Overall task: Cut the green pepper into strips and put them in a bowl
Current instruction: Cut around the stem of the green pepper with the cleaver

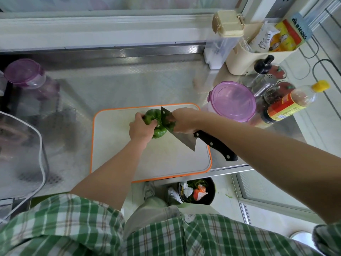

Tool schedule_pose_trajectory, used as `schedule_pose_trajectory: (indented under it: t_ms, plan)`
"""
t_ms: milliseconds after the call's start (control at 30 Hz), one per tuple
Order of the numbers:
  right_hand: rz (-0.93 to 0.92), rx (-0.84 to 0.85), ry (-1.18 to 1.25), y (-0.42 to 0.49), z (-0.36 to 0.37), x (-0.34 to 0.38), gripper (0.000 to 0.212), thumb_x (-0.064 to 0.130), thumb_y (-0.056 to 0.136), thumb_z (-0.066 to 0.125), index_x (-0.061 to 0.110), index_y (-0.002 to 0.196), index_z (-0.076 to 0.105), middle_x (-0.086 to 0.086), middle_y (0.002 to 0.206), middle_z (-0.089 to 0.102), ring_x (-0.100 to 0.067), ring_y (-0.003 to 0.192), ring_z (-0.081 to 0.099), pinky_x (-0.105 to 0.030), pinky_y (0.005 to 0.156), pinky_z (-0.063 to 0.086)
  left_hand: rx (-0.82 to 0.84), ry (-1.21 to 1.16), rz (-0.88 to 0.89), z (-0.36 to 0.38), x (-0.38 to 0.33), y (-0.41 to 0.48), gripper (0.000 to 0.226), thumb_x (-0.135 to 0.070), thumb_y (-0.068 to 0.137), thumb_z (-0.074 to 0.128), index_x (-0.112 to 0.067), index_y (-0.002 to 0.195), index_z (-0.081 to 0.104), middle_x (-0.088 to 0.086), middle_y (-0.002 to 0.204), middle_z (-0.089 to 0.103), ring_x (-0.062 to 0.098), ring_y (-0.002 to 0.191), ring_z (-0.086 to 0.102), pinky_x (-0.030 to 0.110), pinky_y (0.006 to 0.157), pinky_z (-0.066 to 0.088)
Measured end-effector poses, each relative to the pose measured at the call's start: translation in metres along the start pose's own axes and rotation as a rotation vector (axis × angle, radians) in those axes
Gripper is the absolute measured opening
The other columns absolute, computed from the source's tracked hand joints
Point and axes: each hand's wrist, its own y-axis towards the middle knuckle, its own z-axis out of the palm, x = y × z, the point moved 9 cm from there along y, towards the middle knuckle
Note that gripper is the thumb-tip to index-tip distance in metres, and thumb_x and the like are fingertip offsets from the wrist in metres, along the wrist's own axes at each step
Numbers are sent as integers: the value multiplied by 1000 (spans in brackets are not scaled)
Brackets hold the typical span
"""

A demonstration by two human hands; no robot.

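With our left grip (140, 129) curled round the green pepper (159, 133) on the cutting board (166, 159) and our right grip (184, 121) clamped over the spine of the cleaver (185, 140), we should press straight down, fingertips tucked clear.

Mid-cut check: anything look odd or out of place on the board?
Yes: the right hand holds the cleaver by its blade, over the green pepper; the black handle sticks out unheld. The left hand grips the pepper close beside the blade.
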Motion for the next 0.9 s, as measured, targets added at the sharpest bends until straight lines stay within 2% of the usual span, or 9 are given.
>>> schedule_pose_trajectory:
  t_ms: [100,200,300,400,500,633,733,800,900]
  plan:
    - [-18,25,-5,5,-3,-6,28,35,74,47,15,90,59,-2,79,58,-26,75,59,-34,66,51,-1,-28,-11,-2,-2,-4,43,-46,75,70,-26,105,46,11,114,53,34,99,60,48,83,57]
    - [-42,12,52,-3,-3,-8,30,35,85,49,13,102,60,-3,90,60,-28,87,59,-38,78,51,30,-21,-11,-3,-3,-4,50,-53,78,68,-23,113,47,5,112,53,27,97,58,35,85,52]
    - [-31,-15,15,-4,-2,-15,21,24,88,48,16,69,46,2,70,48,-29,76,52,-33,68,44,79,-130,-26,-1,-4,-4,47,-58,82,58,-24,112,47,5,112,55,26,101,59,40,91,52]
    - [-42,-54,48,-1,-3,-17,22,23,88,48,15,68,43,3,65,43,-27,71,48,-32,66,40,127,-219,-33,-1,-6,-6,40,-48,80,59,-25,111,47,3,109,56,29,105,60,49,90,54]
    - [-34,-69,141,-4,-4,-20,17,27,89,53,12,94,59,-1,78,56,-27,76,53,-32,70,44,143,-300,-70,1,-4,-9,38,-33,88,64,-22,117,43,6,119,55,27,104,62,40,80,57]
    - [-27,-126,213,-1,-10,-19,46,43,78,49,19,116,60,-4,100,65,-27,90,63,-42,82,53,101,-432,-146,-4,-2,-13,46,-30,90,65,-18,126,39,7,122,50,27,105,60,38,78,57]
    - [-18,-87,244,0,-10,-18,34,44,77,47,27,105,56,-4,103,65,-27,95,63,-43,85,52,78,-406,-139,-11,-3,-12,68,-38,78,71,-17,136,42,4,122,53,26,107,60,45,89,56]
    - [-3,-76,226,-3,-12,-19,13,34,85,51,23,90,53,-3,89,62,-25,84,61,-37,76,51,77,-400,-132,-12,-3,-13,67,-44,62,68,-18,122,53,6,116,62,26,102,64,47,89,56]
    - [3,-31,176,-6,-11,-18,16,23,84,53,15,71,47,-1,69,51,-24,69,52,-31,63,42,80,-372,-139,-12,0,-15,71,-44,51,67,-13,115,59,9,109,67,25,95,68,46,84,58]
